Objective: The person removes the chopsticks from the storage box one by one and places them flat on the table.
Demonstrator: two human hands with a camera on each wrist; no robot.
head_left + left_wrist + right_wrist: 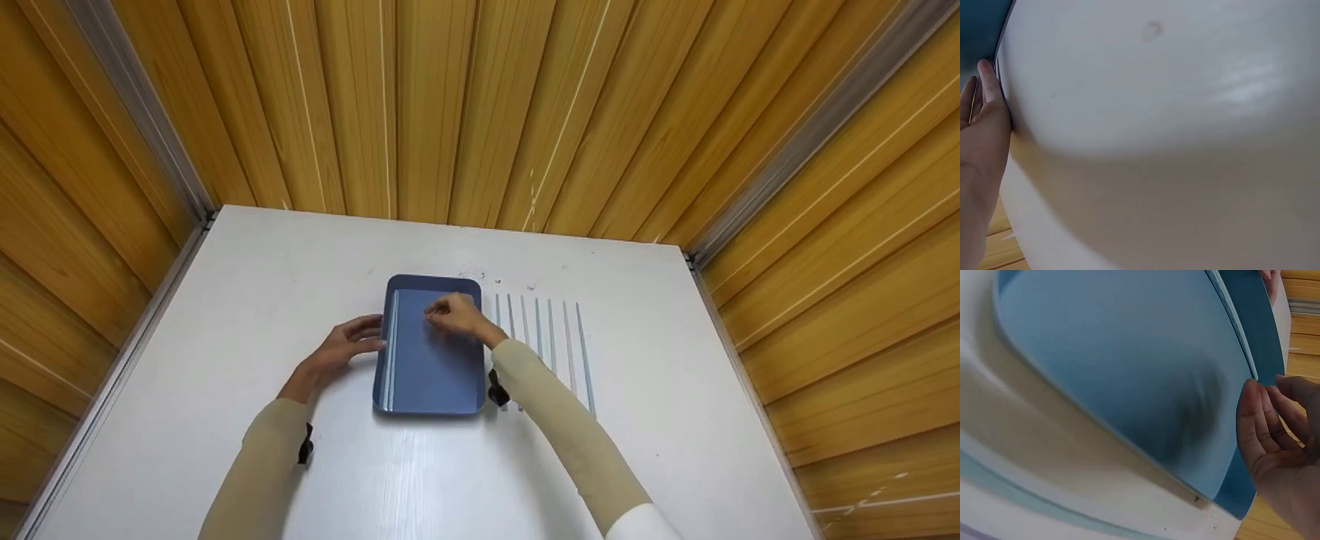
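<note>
A blue rectangular tray [442, 375] lies on the white table. Along its left side run thin pale sticks [393, 352], close together; one such stick [1235, 320] also shows in the right wrist view. My left hand [349, 345] is at the tray's left edge, fingers spread; in the left wrist view the left hand [988, 118] has its fingertips against the tray's wall. Over the tray's upper right part hovers my right hand [456, 315], fingers loosely bent. In the right wrist view no object shows between the thumb and fingers of the right hand [1280, 433].
Several thin sticks [566, 337] in pale blue, grey and pinkish tones lie side by side right of the tray, partly under my right forearm. Small dark specks [497, 281] mark the table [300, 255] behind the tray. Wood-patterned walls [427, 112] enclose the table.
</note>
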